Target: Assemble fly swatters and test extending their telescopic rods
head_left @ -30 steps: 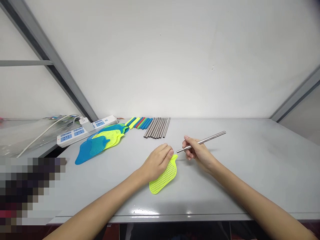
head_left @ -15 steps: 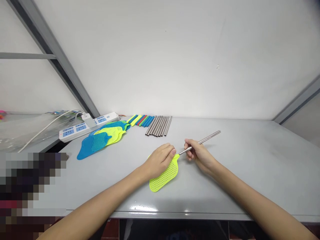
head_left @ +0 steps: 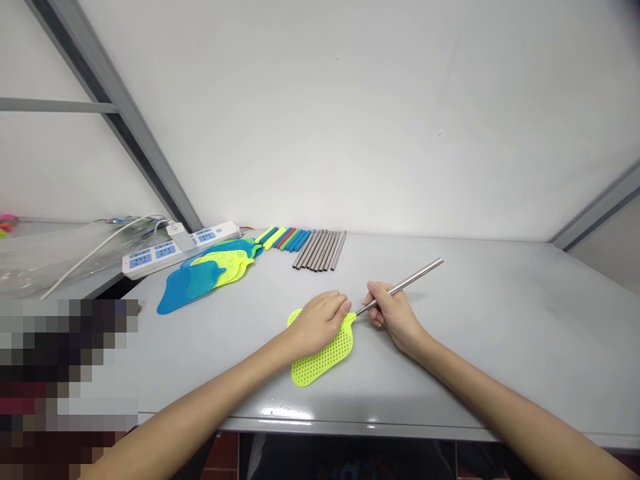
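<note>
A yellow-green fly swatter head (head_left: 325,363), full of small holes, lies slanted near the table's front. My left hand (head_left: 323,323) is closed over its upper part, covering much of it, thumb toward the neck. In my right hand (head_left: 393,313) a metal tube (head_left: 417,275) is gripped, its far end pointing up and right. The thin tip of the tube meets the swatter's neck; how deep it sits I cannot tell.
Several blue, yellow and green swatter heads (head_left: 173,293) overlap at the left, beside a white power strip (head_left: 135,270) with a cable. Toward the wall lie coloured handle sleeves (head_left: 273,239) and a row of metal tubes (head_left: 315,252).
The swatter head has shifted slightly left and toward me, under my left hand. My right hand and the tube have moved a little left with it.
</note>
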Tool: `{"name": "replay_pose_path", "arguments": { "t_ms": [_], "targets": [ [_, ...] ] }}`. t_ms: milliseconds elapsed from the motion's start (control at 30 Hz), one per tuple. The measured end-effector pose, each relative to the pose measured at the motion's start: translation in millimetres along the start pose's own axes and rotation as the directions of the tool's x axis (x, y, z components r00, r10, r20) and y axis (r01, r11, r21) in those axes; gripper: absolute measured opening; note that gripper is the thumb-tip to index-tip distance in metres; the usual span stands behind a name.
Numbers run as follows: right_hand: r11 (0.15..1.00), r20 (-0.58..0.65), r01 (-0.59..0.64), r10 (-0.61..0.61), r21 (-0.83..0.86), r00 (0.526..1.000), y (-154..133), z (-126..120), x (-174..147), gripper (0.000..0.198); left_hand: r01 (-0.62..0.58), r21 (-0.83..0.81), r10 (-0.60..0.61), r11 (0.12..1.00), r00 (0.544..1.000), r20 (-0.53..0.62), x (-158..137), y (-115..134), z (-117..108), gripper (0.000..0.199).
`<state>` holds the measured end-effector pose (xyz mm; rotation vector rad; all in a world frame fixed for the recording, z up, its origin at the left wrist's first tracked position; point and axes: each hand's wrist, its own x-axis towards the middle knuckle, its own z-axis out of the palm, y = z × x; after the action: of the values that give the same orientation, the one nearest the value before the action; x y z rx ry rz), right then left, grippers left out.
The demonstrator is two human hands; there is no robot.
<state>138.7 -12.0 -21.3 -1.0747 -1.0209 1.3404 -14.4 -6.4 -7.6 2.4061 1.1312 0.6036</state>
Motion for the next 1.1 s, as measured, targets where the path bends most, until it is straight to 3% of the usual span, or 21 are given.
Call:
{"name": "replay_pose_path", "arguments": {
  "t_ms": [333,600,733,867,1100],
  "targets": [
    [0.993,0.042,-0.071,0.067,0.100,0.997,5.9,10.1,-3.1,0.028,0.043,-0.003,-0.043,0.999,0.999,-0.014,-2.1,1.5,1.6,0.030],
    [0.968,0.171,-0.145,0.111,0.206,0.979,-9.0,7.5,-2.7,0.025,0.055,-0.084,-0.055,0.995,0.998,0.007,-0.9,1.9,0.1,0.032],
    [0.890,0.058,-0.085,0.066,0.448,0.996,-23.0,-9.2,7.1,0.020,0.016,-0.044,-0.017,0.999,1.000,-0.007,1.3,1.8,-2.3,0.032],
    [0.767,-0.083,-0.043,0.125,0.640,0.989,-32.2,-28.7,19.9,0.012,0.009,-0.033,-0.009,0.999,1.000,0.006,1.8,-1.1,-3.8,0.032],
    [0.692,-0.133,-0.036,0.189,0.721,0.973,-30.4,-36.9,26.0,0.014,-0.005,-0.069,0.007,0.998,1.000,0.020,5.3,-7.3,-9.3,0.029]
  ]
}}
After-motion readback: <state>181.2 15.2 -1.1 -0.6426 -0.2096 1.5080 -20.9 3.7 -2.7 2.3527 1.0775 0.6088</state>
